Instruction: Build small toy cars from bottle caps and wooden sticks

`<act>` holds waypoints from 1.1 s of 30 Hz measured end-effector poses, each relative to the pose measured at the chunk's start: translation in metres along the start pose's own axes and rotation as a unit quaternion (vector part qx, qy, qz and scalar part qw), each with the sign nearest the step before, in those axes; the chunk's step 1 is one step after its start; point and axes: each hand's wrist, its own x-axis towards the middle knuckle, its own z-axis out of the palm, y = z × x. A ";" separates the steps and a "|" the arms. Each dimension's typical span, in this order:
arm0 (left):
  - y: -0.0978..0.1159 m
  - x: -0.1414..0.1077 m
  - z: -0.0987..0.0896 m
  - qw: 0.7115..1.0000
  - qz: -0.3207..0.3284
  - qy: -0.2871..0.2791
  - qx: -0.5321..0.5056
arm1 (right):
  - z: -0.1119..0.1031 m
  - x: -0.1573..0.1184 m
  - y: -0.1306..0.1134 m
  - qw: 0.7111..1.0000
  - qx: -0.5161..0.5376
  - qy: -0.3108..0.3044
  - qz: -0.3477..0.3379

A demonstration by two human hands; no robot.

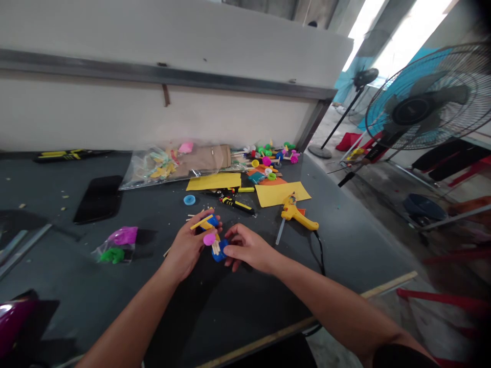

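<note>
Between my hands is a small craft model made of blue bottle caps (218,254), a yellow strip (202,221), short pale wooden sticks (216,247) and a round pink piece (209,239). My left hand (188,245) is wrapped around its left side, the thumb near the pink piece. My right hand (247,247) has its thumb and fingers closed on the lower blue cap. The model is held above the dark table (230,296). A light blue ring-shaped cap (189,200) and a black-and-yellow cutter knife (237,205) lie just beyond the hands.
A yellow hot glue gun (297,213) with a cord lies at right. Yellow sheets (283,193), a plastic bag of pieces (161,166) and colourful caps (266,161) line the back. A phone (98,199) and a small clay bag (118,245) are left. A fan (418,107) stands right.
</note>
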 end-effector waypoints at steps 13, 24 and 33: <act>0.004 0.000 -0.006 0.992 0.033 -0.032 -0.114 | 0.001 -0.001 -0.002 0.995 0.073 0.007 -0.062; -0.003 0.002 -0.008 0.992 0.050 -0.034 -0.109 | 0.001 -0.002 -0.001 0.990 0.113 -0.037 -0.075; -0.002 0.002 -0.007 0.993 0.031 -0.027 -0.110 | 0.000 -0.001 0.000 0.989 0.124 -0.034 -0.073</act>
